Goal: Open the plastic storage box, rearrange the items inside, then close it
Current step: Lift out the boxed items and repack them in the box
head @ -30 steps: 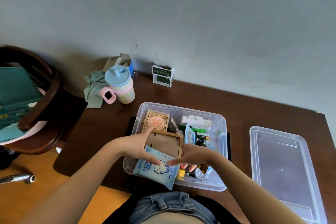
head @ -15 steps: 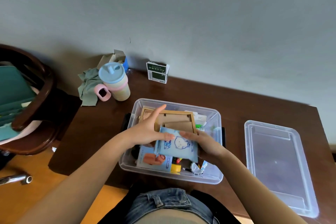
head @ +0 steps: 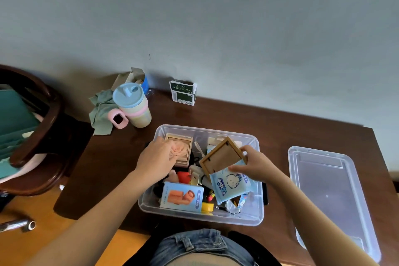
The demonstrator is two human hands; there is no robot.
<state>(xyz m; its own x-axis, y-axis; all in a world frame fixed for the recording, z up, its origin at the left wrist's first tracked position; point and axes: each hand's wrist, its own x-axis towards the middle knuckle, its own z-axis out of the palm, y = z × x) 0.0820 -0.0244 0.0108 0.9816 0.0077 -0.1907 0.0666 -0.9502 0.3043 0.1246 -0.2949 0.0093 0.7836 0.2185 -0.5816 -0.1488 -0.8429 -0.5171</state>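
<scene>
The clear plastic storage box (head: 252, 216) stands open on the brown table in front of me. My right hand (head: 253, 163) holds a wooden picture frame (head: 221, 156) and a light blue wipes packet (head: 232, 184) together, tilted above the box's right side. My left hand (head: 156, 158) grips the wooden box with a peach rose (head: 182, 150) at the box's back left corner. A blue mini fan carton (head: 182, 196), a yellow cap and other small items lie inside. The clear lid (head: 330, 192) lies flat on the table to the right.
At the back left stand a lidded cup (head: 132, 104) with pink handle, a green cloth (head: 101, 112) and a torn carton. A green and white packet (head: 183, 93) leans by the wall. A dark wooden chair (head: 41, 134) is at the left.
My right hand has carried the frame and wipes packet to the right and tilted them. My left hand let go of them and closed on the rose box at the back left.
</scene>
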